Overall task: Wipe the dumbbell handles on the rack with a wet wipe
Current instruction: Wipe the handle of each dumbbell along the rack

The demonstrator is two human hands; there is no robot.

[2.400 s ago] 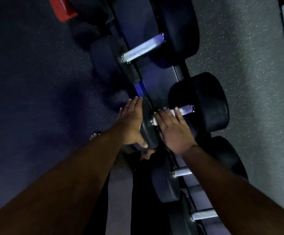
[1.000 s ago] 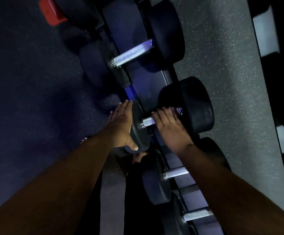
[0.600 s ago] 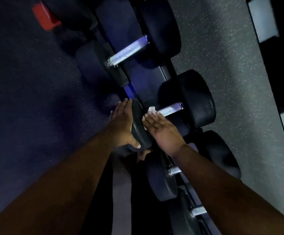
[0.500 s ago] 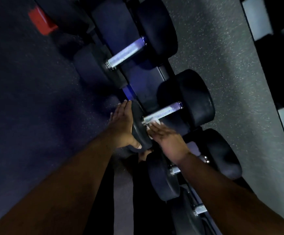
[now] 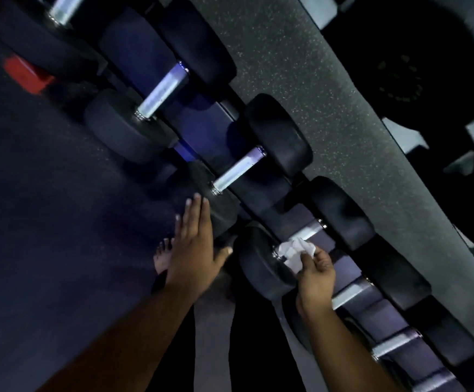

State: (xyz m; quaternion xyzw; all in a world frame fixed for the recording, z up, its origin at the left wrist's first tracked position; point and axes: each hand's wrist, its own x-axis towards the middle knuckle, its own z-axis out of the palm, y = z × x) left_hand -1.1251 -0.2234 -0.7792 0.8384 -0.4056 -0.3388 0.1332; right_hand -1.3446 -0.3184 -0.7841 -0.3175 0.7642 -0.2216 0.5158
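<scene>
Dumbbell handle [image 5: 309, 231] being wiped sits low in the row on the dark rack [image 5: 201, 128], chrome bar running between two black rubber heads, its near half covered by the white wet wipe [image 5: 295, 251]. Right hand [image 5: 316, 275] has fingers and thumb curled, pinching the crumpled wipe against the bar by the near head [image 5: 261, 261]; how far the wipe wraps under the bar is hidden. Left hand [image 5: 194, 247] is flat, fingers straight and together, palm resting on the outer face of the near head [image 5: 216, 199] of the neighbouring dumbbell, thumb splayed toward the wiped one, gripping nothing. That neighbour's handle [image 5: 238, 171] is bare, and so is the bigger one above it [image 5: 162, 91]. Lower dumbbells run off the bottom right corner, partly behind the right forearm. Bare foot [image 5: 163, 256] shows on the dark floor [image 5: 46, 222] just behind the left hand, mostly hidden. Red object [image 5: 26, 75] at far left is blurred and unidentifiable. Scene is dim, dark round shapes at top right hard to make out
</scene>
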